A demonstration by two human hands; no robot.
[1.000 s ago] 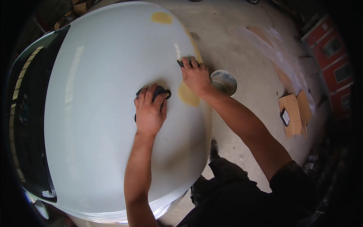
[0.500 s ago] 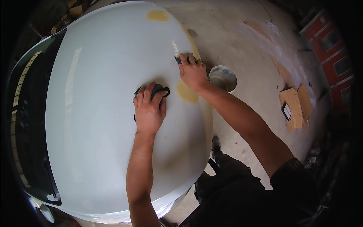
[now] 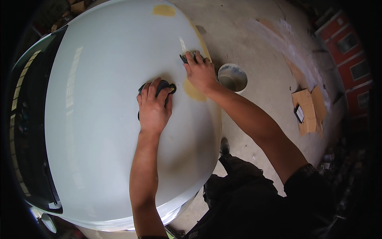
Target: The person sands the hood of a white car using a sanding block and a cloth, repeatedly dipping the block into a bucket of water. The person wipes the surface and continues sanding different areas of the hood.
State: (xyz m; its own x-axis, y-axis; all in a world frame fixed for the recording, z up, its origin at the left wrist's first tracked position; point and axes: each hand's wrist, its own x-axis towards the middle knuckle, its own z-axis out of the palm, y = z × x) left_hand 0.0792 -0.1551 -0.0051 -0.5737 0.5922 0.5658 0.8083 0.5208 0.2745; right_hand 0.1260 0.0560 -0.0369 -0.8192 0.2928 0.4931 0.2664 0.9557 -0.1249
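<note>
My left hand (image 3: 155, 106) is curved over a dark pad-like tool (image 3: 143, 89) with a yellow detail at its right end, resting on the pale car hood (image 3: 91, 119). My right hand (image 3: 201, 73) grips a smaller dark block (image 3: 184, 58) on the hood's right side, farther from me. A yellow patch (image 3: 194, 92) lies just below that hand, another (image 3: 163, 10) near the hood's far end, and a thin yellow band runs along the right edge.
A bucket (image 3: 232, 77) stands on the floor (image 3: 258, 59) right of the hood, with flattened cardboard (image 3: 308, 111) and crumpled plastic sheeting (image 3: 286, 44) farther right. Red panels (image 3: 350, 63) with windows are at the right. The dark windscreen (image 3: 28, 119) is at left; my foot (image 3: 225, 145) shows below.
The hood, floor items and both hands sit slightly higher in the picture, the hood's far end shifted left. My hands keep nearly the same places on the hood, still holding their tools.
</note>
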